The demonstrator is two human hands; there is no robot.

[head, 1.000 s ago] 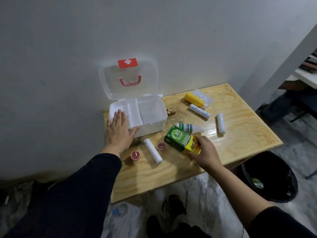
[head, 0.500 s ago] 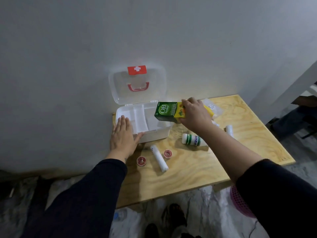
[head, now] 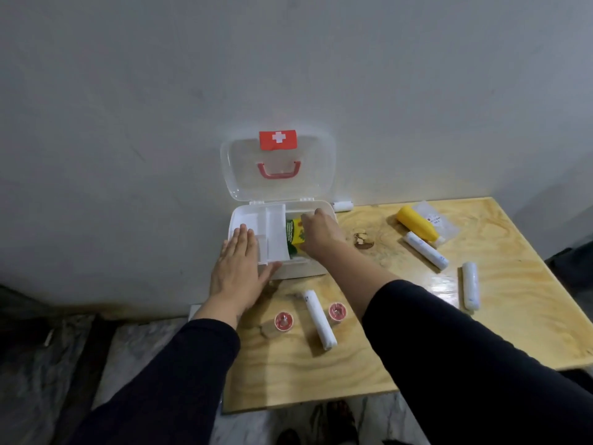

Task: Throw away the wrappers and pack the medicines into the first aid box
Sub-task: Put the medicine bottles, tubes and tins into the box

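The white first aid box (head: 244, 216) stands open at the table's back left, its clear lid (head: 278, 167) leaning on the wall. My left hand (head: 239, 268) lies flat on the box's front left corner, fingers spread. My right hand (head: 321, 231) is inside the box's large right compartment, holding the green and yellow medicine carton (head: 293, 236) down in it. A white bandage roll (head: 319, 319) and two small red-lidded pots (head: 283, 321) (head: 337, 311) lie in front of the box. The green-striped white bottle is hidden behind my right arm.
On the wooden table (head: 401, 358) to the right lie a yellow bottle (head: 415, 223), a clear plastic wrapper (head: 438, 220), and two white rolls (head: 425, 255) (head: 470, 285). A brown crumpled scrap (head: 362, 240) lies beside the box. Another small white roll (head: 342, 206) sits by the wall.
My right hand carried the green and yellow carton from the table's front up over the box and down into its right compartment. My left hand stayed on the box.
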